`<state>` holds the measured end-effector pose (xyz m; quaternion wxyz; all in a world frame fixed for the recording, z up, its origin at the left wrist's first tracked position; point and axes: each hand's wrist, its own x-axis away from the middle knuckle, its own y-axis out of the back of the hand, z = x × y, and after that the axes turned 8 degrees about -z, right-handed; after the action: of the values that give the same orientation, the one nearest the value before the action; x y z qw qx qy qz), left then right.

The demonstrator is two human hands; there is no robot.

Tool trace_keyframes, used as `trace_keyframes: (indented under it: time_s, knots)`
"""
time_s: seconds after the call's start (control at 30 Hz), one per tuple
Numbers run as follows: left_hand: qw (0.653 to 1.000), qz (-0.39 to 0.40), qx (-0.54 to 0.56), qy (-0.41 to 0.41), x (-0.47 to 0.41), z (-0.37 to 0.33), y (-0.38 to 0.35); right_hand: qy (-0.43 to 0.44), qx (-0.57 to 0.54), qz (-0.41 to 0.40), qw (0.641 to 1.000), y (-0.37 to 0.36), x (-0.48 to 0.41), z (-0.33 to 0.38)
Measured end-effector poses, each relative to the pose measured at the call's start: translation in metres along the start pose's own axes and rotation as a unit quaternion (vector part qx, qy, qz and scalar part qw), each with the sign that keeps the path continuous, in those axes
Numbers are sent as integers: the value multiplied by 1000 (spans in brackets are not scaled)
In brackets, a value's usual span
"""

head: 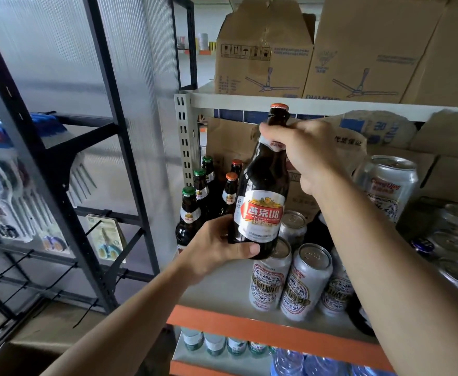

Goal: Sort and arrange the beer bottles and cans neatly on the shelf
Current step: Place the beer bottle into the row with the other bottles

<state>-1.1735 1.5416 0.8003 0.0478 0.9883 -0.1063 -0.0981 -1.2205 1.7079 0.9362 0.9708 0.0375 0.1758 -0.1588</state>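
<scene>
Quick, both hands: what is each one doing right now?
Left hand: grips the base of the brown beer bottle.
Right hand: grips the same bottle's neck, just below the cap.

Shop stockroom: metal shelving (pixel 249 100), fan cartons (pixel 263 50), hanging packaged goods (pixel 105 237)

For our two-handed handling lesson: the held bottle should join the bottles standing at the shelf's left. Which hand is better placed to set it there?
Left, probably: the left hand grips the held bottle low, beside the standing bottles; the right hand holds its neck, farther off.
</scene>
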Motion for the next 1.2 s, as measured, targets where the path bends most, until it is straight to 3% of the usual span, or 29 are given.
trace_keyframes:
  time_s: [0.57, 0.87, 1.2]
  knots:
    - [993, 59, 73, 70, 24, 18, 18, -120, 1, 116, 986, -15, 3, -28]
    - [997, 40, 27, 60, 24, 27, 33, -87, 63, 135, 985, -32, 6, -35]
    - [995, 49, 55, 63, 21, 39, 32, -71, 130, 138, 979, -35, 13, -41]
